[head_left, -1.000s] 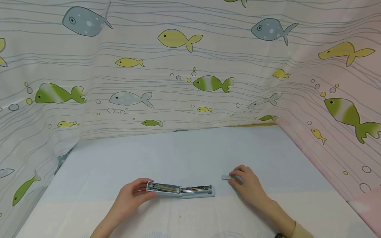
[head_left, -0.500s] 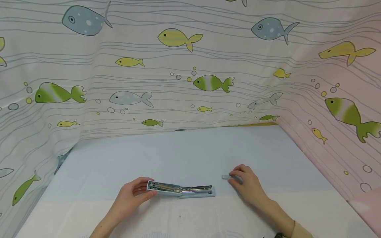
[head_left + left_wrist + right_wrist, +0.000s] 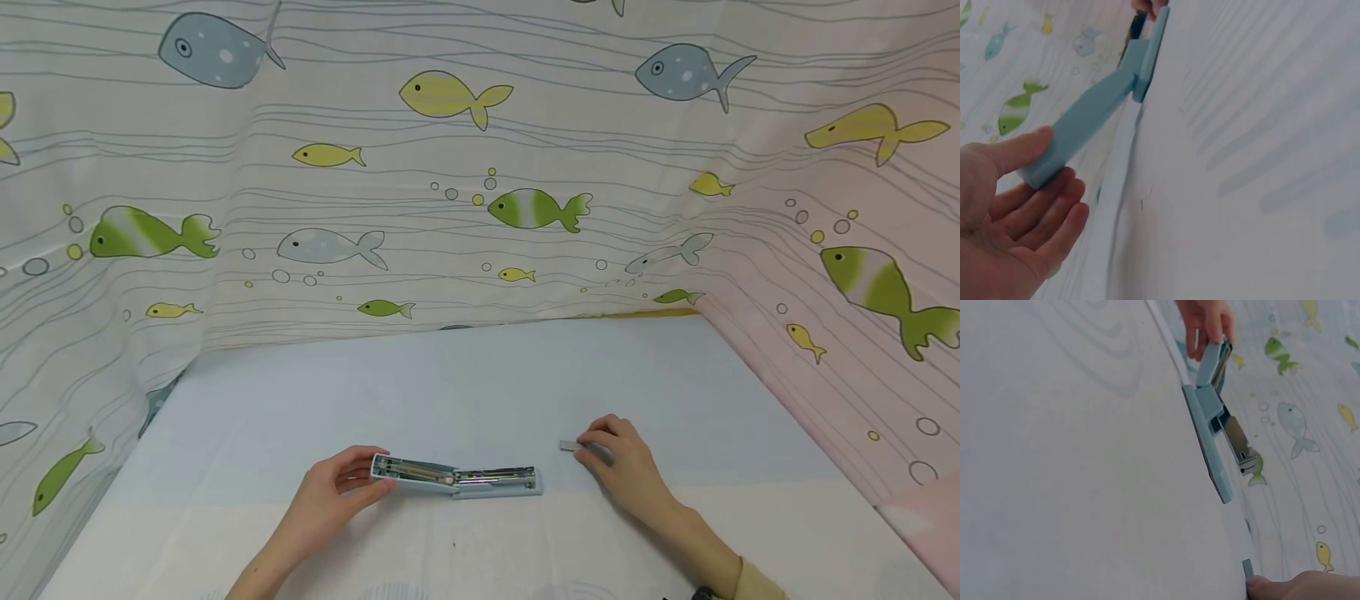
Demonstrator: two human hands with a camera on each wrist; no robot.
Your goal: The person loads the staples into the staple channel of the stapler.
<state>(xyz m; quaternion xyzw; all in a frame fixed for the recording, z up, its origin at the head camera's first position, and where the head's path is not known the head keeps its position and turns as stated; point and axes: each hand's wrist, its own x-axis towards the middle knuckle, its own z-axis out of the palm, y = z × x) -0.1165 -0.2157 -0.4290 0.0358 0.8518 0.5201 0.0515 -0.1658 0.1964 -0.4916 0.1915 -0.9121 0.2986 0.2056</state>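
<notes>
A light blue stapler lies on the table, folded wide apart, its metal staple channel facing up. My left hand holds the raised end of its top cover, thumb on one side and fingers on the other. In the right wrist view the stapler's base rests on the cloth, and the metal magazine stands off it at an angle. To the right of the stapler, my right hand pinches a small grey strip of staples between thumb and fingers, close over the table.
A pale blue and white cloth covers the table. Behind and at both sides hangs a curtain printed with fish, meeting the table's back edge. A small dark speck marks the cloth in front of the stapler.
</notes>
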